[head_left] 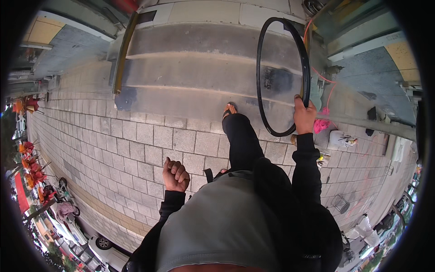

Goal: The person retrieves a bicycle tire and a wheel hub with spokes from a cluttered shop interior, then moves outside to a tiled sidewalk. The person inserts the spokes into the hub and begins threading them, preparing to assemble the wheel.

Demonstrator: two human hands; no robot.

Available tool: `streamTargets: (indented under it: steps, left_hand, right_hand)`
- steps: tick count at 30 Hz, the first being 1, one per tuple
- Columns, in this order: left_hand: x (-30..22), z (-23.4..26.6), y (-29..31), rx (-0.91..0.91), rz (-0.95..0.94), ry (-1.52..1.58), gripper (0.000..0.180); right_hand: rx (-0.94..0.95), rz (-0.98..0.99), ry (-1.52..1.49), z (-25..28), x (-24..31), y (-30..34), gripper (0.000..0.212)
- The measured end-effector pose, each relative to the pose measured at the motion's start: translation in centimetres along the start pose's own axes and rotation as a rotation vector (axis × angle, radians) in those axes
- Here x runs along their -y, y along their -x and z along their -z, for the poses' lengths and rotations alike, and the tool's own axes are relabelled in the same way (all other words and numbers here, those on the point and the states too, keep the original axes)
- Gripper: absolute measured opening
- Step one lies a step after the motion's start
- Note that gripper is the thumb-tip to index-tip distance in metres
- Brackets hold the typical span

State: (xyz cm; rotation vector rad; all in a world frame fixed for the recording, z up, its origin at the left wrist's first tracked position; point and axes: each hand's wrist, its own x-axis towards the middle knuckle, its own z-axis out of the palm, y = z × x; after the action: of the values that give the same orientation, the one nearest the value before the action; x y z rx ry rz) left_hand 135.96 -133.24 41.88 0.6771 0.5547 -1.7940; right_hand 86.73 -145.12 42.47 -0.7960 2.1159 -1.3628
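A thin black ring, which looks like a bicycle tyre (306, 68), stands upright in front of me on the right. My right hand (305, 117) is closed round its near right side, the thumb lying on top. Through the ring the grey steps show, and no spokes or hub are in it. My left hand (176, 176) hangs at waist height over the paving, its fingers curled into a loose fist with nothing visible in them.
Grey steps (195, 72) rise ahead, flanked by a yellowish rail (121, 59) on the left. Beneath me spreads brick paving (104, 158). At right, a pink bundle (321, 125) and a white container (337, 139) sit beside a red cord (330, 97). A white car (108, 251) is parked lower left.
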Motion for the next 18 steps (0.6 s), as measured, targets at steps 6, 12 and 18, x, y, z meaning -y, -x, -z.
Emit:
streamTargets:
  steps: [6,12,18]
  left_hand:
    - [-0.8,-16.2,-5.4,-0.036,0.073,-0.125,0.046]
    - [-2.8,-29.2,-10.0,-0.003,0.193,-0.254,0.047]
    - [-2.6,-37.8,-17.6,0.144,0.417,-0.446,0.047]
  right_hand:
    - [0.018,-0.248,-0.064,-9.2,9.3,-12.1,0.03]
    - [0.003,-0.246,0.058,-13.7,11.9,-17.9,0.03]
    - [0.056,-0.299,0.185,-10.7,12.6,-15.9,0.038]
